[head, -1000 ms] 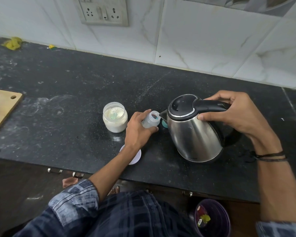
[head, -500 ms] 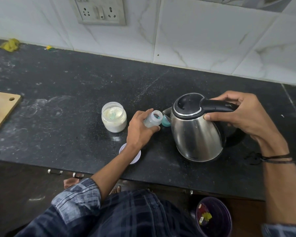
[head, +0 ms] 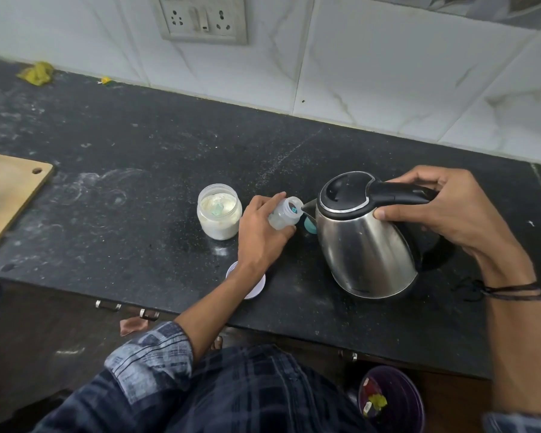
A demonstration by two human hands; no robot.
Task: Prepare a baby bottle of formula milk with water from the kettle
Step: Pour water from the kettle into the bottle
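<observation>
Soft, even light at a moderate level, no hard shadows. Wall tiles [head: 388, 73] at 12 o'clock are brightest, near washed out. Counter [head: 138, 182] reads dark and matte. Kettle [head: 366, 245] steel shows broad soft highlights, no blown glare, with a diffuse shadow at its 4 o'clock. Below the counter at 8 o'clock it's murky. Wide-angle bowing at the edges. Forearm [head: 519, 339] at 4 o'clock is smeared; centre is sharp.

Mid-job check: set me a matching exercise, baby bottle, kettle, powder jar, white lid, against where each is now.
1 baby bottle
2 kettle
3 powder jar
4 white lid

A flat near the counter's front edge
B handle in the right hand's grip
C open, upright beside the left hand
D tilted in the left hand, mouth at the spout

Pairs: 1-D, 2-B, 3-C, 4-A
</observation>
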